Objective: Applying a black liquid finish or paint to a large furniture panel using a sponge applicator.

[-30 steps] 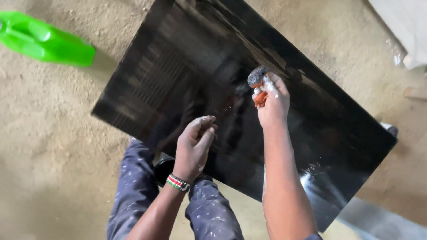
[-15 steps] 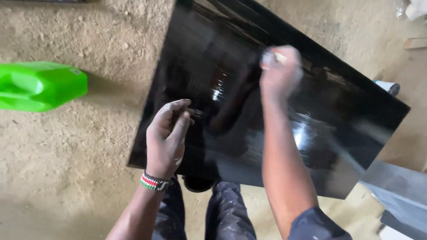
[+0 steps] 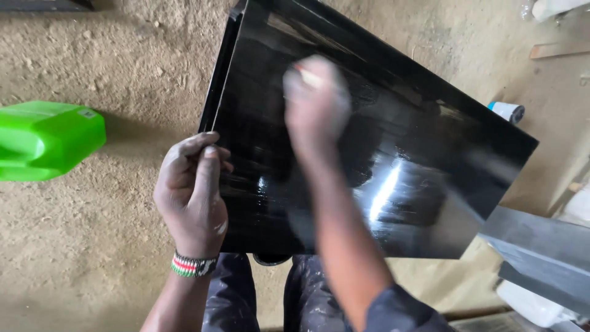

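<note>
- Two bare hands work over a glossy black panel that fills the centre and right of the frame, tilted so that one corner points to the upper middle and another to the right edge.
- Left hand: lower left of centre, back of the hand towards the camera, fingers curled over the panel's left edge in a loose grip; pale smears mark the knuckles.
- Beaded wristband: striped red, white and green, worn on the left wrist just below the hand.
- Right hand: upper centre, over the panel's surface, blurred by motion; the fingers look bunched into a closed fist around a small pale object, whose kind cannot be told. The forearm runs down and to the right from the hand towards the bottom edge.
- Panel surface: wet-looking, with a bright streak of reflected light right of centre.
- Green plastic jerrycan: left edge of the frame, lying on the sandy floor, well apart from the panel.
- Dark trousers: the person's legs, bottom centre, beneath the panel's lower edge.
- Small white-and-blue container: right of frame, just beyond the panel's upper right edge.
</note>
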